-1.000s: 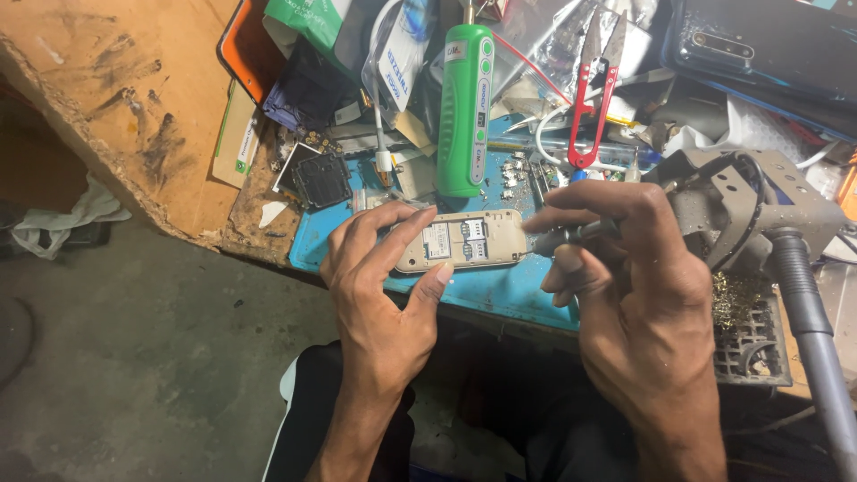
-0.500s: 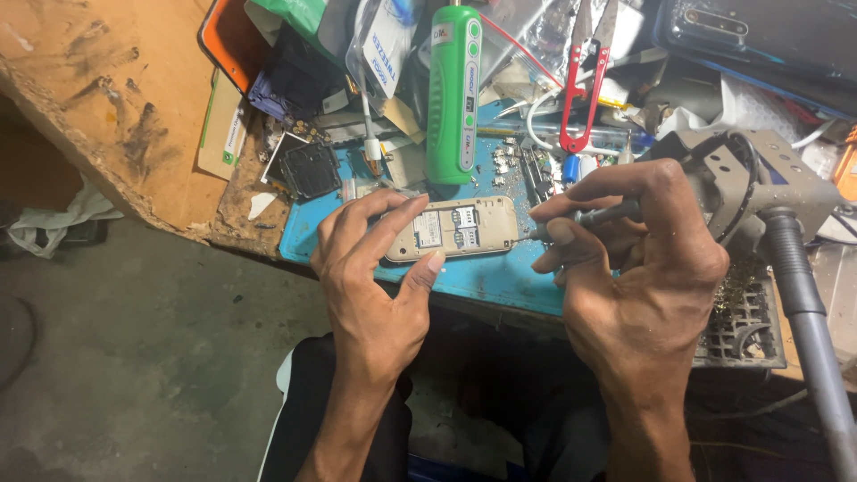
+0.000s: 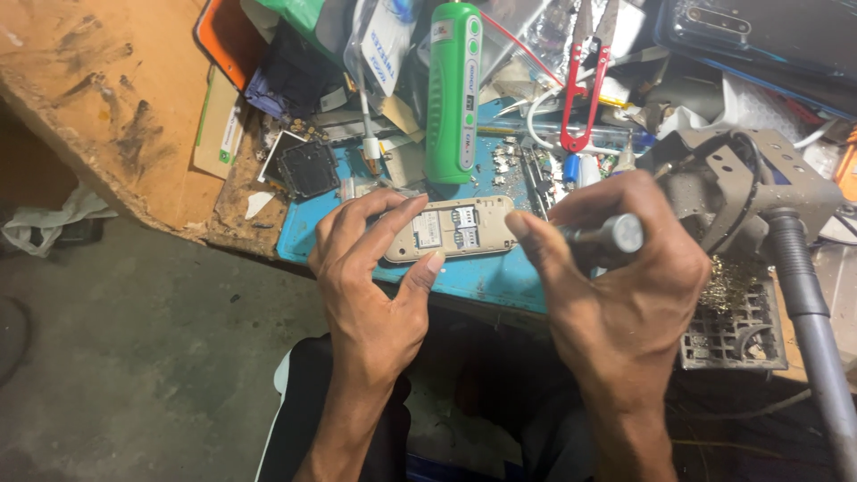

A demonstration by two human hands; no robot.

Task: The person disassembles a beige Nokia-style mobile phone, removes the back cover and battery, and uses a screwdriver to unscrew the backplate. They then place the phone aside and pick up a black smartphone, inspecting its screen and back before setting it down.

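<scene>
Item: opened beige phone body (image 3: 451,228), back cover off, card slots showing. It lies flat on the blue mat (image 3: 486,278) at the near edge of the bench (image 3: 98,98).

Left hand (image 3: 375,277): my fingers are pressed around the phone's left end, thumb along its near edge, pinning it to the mat.

Right hand (image 3: 625,268): my fingers are pinched around a dark screwdriver handle (image 3: 607,239), its round metal cap facing up. The tip is hidden behind my forefinger, at the phone's right end.

Change: a second ago my right hand sat loosely to the phone's right; it has now closed in and the handle stands more upright. I judge the driver is set on a fastener at that end.

Packages and labels:
- green cylindrical tool (image 3: 453,94), upright oblong, white strip with small buttons, just beyond the phone.
- white sachet with blue print (image 3: 386,40), toward the far edge.
- flat cardboard box with a green edge (image 3: 219,125), left side, by the worn wood.
- orange-rimmed case (image 3: 228,40), far left corner of the clutter.

Also: red snips (image 3: 585,85); grey metal stand (image 3: 750,178), right side.
</scene>
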